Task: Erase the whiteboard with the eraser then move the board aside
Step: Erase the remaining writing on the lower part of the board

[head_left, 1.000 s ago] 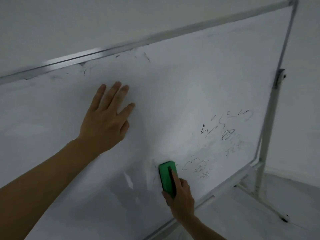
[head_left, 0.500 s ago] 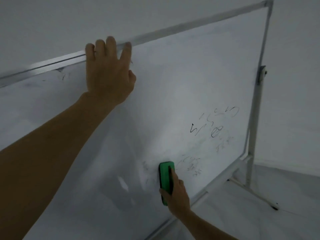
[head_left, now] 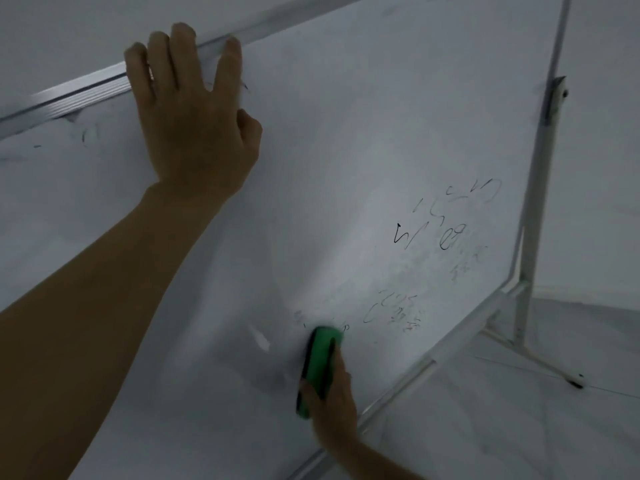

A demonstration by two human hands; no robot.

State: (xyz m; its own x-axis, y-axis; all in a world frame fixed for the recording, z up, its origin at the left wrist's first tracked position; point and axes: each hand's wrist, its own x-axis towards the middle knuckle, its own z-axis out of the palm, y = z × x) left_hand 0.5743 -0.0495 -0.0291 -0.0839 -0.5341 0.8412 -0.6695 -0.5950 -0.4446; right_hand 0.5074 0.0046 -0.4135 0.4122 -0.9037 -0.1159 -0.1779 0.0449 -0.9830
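A large whiteboard (head_left: 363, 133) on a metal stand fills the view, tilted. Black marker scribbles (head_left: 446, 233) remain at its lower right, with fainter smudged marks below them. My left hand (head_left: 194, 116) grips the board's top aluminium rail (head_left: 79, 95), fingers hooked over the edge. My right hand (head_left: 334, 400) presses a green eraser (head_left: 320, 362) flat against the lower part of the board, just left of the faint marks.
The stand's right upright (head_left: 536, 188) and its foot with a dark caster (head_left: 575, 382) rest on the pale floor at right. A plain wall lies behind the board.
My left hand rose from flat on the board surface to the top rail and took hold of it. The eraser slid slightly downward along the lower board.
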